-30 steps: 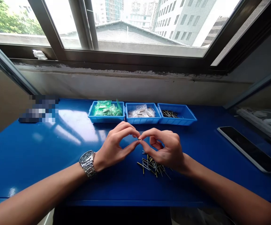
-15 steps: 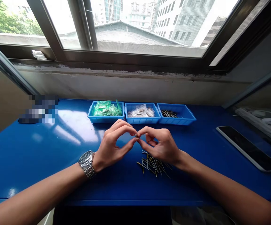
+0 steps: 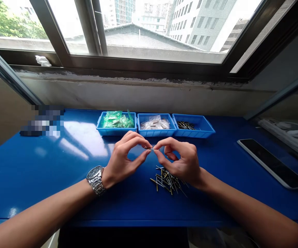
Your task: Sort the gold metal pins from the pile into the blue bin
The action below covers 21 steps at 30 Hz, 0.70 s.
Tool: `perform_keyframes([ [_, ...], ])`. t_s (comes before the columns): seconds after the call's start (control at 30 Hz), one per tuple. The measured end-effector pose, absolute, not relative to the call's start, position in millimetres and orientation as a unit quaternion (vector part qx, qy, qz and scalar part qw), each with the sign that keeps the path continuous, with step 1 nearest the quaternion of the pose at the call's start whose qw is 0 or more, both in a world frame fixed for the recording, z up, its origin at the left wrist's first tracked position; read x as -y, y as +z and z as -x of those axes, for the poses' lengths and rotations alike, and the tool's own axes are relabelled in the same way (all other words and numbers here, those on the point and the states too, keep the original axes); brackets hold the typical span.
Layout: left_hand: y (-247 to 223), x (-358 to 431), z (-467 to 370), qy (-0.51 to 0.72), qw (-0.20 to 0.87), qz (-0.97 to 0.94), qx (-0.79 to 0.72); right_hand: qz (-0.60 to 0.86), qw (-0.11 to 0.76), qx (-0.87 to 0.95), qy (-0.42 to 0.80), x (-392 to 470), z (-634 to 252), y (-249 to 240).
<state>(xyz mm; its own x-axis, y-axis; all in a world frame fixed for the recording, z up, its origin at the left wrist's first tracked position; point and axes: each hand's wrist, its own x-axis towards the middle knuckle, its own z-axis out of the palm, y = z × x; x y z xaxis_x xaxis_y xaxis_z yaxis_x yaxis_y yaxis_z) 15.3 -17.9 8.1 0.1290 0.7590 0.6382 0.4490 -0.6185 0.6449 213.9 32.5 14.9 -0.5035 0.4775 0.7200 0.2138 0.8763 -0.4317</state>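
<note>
Between my two hands a thin metal pin [image 3: 151, 148] lies level, its bright middle showing in the small gap between my fingertips. My left hand [image 3: 127, 156], with a steel watch [image 3: 95, 179] on the wrist, pinches the pin's left end between thumb and forefinger. At the other end, the thumb and forefinger of my right hand [image 3: 181, 156] are closed on it, the other fingers curled. Just below my right hand a loose pile of slim silver and brass-coloured pins [image 3: 168, 181] lies on the blue table [image 3: 118, 206].
Behind my hands stand three blue bins in a row: one with green plastic packets [image 3: 118, 120], one with clear packets [image 3: 155, 123], one with dark pins [image 3: 185, 125]. A phone [image 3: 273, 163] lies at the right. A blurred-out object [image 3: 44, 120] is at the back left.
My right hand has shifted slightly to the right, so my fingertips are now apart. The pin's middle has come into view between them. My left hand has hardly moved.
</note>
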Motion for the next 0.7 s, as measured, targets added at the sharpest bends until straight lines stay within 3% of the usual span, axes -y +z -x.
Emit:
perform_keyframes([
  [0.33, 6, 18, -15, 0.501, 0.165, -0.750, -0.399, 0.186, 0.448, 0.862, 0.148, -32, -215, 17],
  [0.53, 6, 17, -16, 0.509, 0.151, -0.743, -0.407, 0.207, 0.348, 0.891, 0.205, -42, -215, 14],
  [0.7, 4, 17, -14, 0.500, 0.153, -0.725, -0.449, 0.278, 0.377, 0.877, 0.108, -60, -235, 31],
])
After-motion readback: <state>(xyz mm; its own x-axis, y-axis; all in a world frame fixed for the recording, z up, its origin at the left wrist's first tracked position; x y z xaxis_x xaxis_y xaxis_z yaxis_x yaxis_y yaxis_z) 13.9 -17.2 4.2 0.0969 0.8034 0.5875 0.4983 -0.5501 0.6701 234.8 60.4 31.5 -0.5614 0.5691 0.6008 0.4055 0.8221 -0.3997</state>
